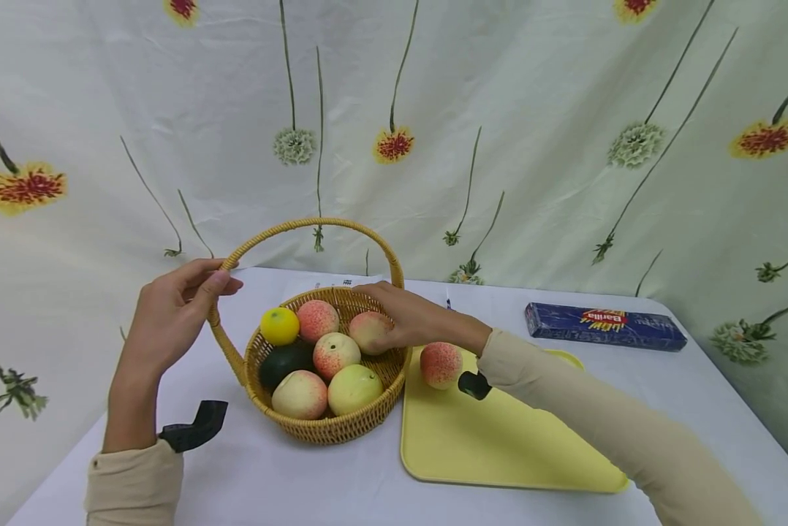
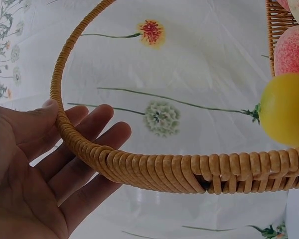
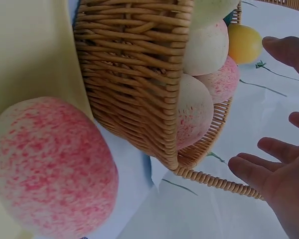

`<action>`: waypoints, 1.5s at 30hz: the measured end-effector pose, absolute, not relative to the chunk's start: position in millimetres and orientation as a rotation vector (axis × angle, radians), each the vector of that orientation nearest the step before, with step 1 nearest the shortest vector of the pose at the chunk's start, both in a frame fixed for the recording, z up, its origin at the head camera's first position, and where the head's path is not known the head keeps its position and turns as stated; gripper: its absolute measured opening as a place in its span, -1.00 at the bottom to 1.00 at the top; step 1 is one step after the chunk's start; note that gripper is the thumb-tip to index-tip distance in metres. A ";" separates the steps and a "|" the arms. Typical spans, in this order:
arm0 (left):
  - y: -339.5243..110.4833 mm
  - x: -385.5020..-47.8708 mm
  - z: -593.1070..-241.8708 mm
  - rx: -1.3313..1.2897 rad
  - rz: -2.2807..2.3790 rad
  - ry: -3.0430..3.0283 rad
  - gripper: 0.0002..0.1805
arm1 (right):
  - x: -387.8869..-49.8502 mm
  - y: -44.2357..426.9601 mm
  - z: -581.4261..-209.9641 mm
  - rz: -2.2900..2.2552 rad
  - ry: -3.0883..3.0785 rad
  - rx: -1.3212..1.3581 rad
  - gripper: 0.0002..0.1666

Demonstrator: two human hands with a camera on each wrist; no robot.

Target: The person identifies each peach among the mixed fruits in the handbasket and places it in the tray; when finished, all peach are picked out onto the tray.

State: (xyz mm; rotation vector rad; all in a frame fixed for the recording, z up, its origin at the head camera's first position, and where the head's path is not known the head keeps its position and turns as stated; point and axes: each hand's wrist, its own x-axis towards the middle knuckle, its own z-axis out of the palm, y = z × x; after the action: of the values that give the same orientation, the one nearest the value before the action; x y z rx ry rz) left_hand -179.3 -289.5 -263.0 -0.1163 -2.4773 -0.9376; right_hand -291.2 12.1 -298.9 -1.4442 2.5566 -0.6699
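Observation:
A wicker basket (image 1: 328, 432) with a tall hoop handle (image 1: 315, 221) holds several peaches, a yellow fruit (image 1: 280, 326), a dark green fruit (image 1: 287, 363) and a pale green fruit (image 1: 354, 389). My left hand (image 1: 177, 314) pinches the handle's left side, thumb in front and fingers behind, as the left wrist view shows. Over the basket's right rim, my right hand (image 1: 410, 314) is close to a peach (image 1: 368, 332). In the right wrist view its fingers (image 3: 251, 172) are spread and apart from the fruit.
A yellow tray (image 1: 499, 453) lies right of the basket, with one peach (image 1: 441, 365) on it. Behind the tray's right side is a blue Barilla box (image 1: 604, 326). A flowered cloth (image 1: 532, 146) hangs behind the white table (image 1: 289, 482).

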 end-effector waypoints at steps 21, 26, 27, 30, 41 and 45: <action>-288.7 -179.6 -262.5 -0.121 -0.941 -2.473 -0.55 | -320.9 -29.4 -293.8 -0.323 2.418 -1.104 0.01; -289.3 -178.9 -262.3 -0.122 -0.942 -2.471 -0.56 | -323.5 -37.8 -294.0 -0.282 2.436 -1.039 -0.04; -289.5 -178.9 -262.4 -0.123 -0.943 -2.470 -0.56 | -324.2 -39.5 -294.5 -0.265 2.443 -1.028 -0.04; -289.8 -179.0 -263.0 -0.120 -0.945 -2.471 -0.56 | -324.3 -43.9 -295.0 -0.192 2.473 -1.008 -0.05; -289.2 -178.9 -263.1 -0.117 -0.957 -2.474 -0.56 | -327.4 -54.2 -302.8 -0.016 2.573 -0.956 -0.05; -288.6 -178.3 -263.0 -0.117 -0.957 -2.471 -0.56 | -326.5 -54.6 -303.9 0.046 2.586 -0.985 -0.18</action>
State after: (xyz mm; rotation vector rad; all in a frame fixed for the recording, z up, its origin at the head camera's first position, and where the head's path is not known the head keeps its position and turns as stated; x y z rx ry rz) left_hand -178.3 -288.6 -263.0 -0.1166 -2.4711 -0.9567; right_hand -326.5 -54.6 -303.9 -0.9853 2.5858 0.0456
